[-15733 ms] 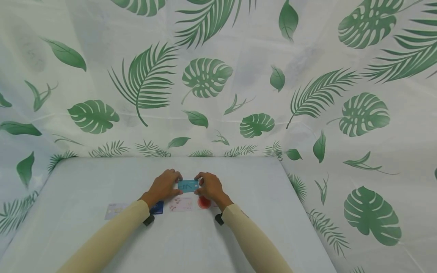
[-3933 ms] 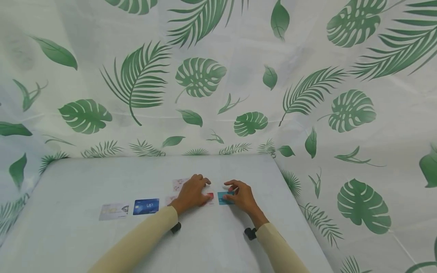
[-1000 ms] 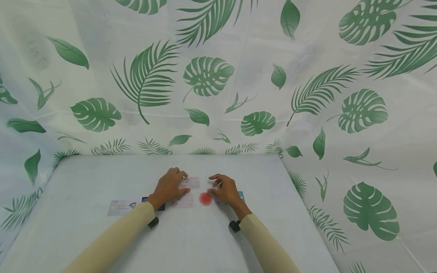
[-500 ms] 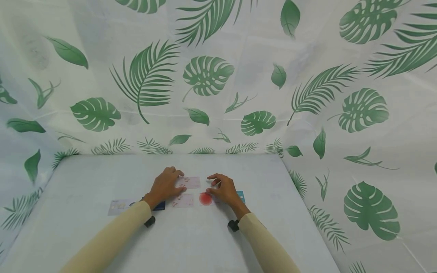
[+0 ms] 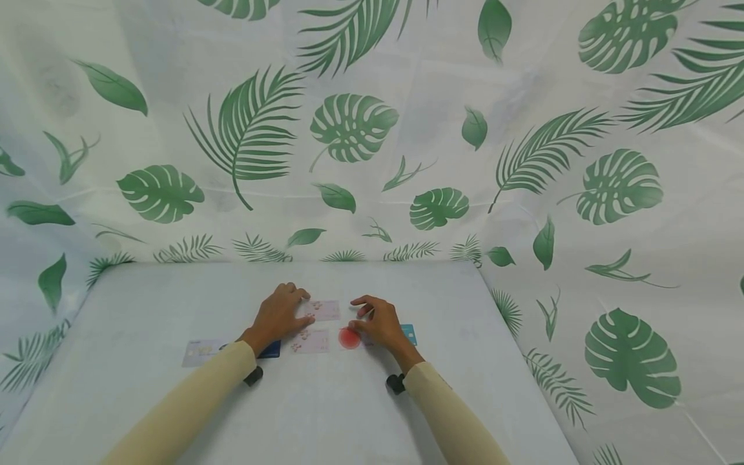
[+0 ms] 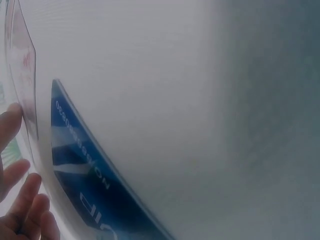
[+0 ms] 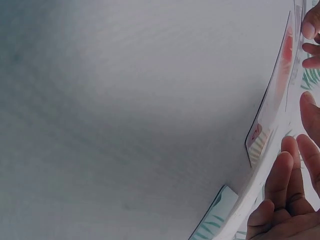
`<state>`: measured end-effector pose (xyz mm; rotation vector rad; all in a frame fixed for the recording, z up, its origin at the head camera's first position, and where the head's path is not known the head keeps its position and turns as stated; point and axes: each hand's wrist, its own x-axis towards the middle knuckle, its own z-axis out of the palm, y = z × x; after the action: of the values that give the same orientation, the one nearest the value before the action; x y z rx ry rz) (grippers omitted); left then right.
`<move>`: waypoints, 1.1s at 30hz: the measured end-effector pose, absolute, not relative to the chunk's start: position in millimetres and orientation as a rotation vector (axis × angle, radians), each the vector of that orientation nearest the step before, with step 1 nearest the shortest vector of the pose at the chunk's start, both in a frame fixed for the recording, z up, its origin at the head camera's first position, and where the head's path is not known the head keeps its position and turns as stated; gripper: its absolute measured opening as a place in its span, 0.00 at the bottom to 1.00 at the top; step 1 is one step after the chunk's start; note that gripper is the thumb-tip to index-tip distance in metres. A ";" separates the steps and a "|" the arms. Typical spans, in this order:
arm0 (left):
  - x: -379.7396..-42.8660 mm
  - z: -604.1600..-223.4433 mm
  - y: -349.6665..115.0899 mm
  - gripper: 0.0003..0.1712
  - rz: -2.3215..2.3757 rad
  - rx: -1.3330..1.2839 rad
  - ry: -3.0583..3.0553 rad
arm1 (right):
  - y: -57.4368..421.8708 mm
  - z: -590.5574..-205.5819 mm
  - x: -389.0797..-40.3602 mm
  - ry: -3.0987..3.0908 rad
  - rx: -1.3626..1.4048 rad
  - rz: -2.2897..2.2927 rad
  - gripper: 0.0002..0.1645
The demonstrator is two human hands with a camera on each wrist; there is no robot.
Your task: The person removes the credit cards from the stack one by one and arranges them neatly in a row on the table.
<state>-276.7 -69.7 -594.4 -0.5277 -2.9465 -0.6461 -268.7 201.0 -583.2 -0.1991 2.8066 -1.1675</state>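
Observation:
In the head view, my left hand (image 5: 278, 314) is beside the left end of a pale pink flower-print card (image 5: 324, 310), fingers spread and thumb tip at its near-left corner. A similar pink card (image 5: 310, 341) lies just nearer. My right hand (image 5: 379, 323) is over a card with a big red circle (image 5: 349, 338), thumb tip at the circle and fingers bent in the air. Its wrist partly covers a teal card (image 5: 410, 334). In the left wrist view a dark blue VIP card (image 6: 95, 170) lies near the fingers. The right wrist view shows the right fingers (image 7: 280, 182) apart.
A pale lilac card (image 5: 200, 352) lies at the left of the front row, partly behind the left sleeve. All the cards lie flat on a white table (image 5: 325, 413). A leaf-print curtain (image 5: 360, 213) rises along the table's back edge.
Since 15.7 s ago the teal card has gone from both hands to the row's right end; a pink card now lies behind the row. Lately my left hand slid left off that card.

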 end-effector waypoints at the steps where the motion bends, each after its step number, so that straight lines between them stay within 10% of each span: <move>1: -276.9 -594.7 -69.6 0.33 -0.642 -0.531 -2.943 | 200.5 -582.7 -268.7 2.804 -0.198 -1.170 0.27; 33: -285.9 -587.5 -64.5 0.29 -0.766 -0.473 -3.095 | 182.0 -587.7 -273.4 2.745 -0.104 -1.156 0.26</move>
<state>-285.9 -64.5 -587.5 -0.4730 -3.0953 -0.7656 -273.4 182.0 -587.7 -0.1044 2.7448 -1.1565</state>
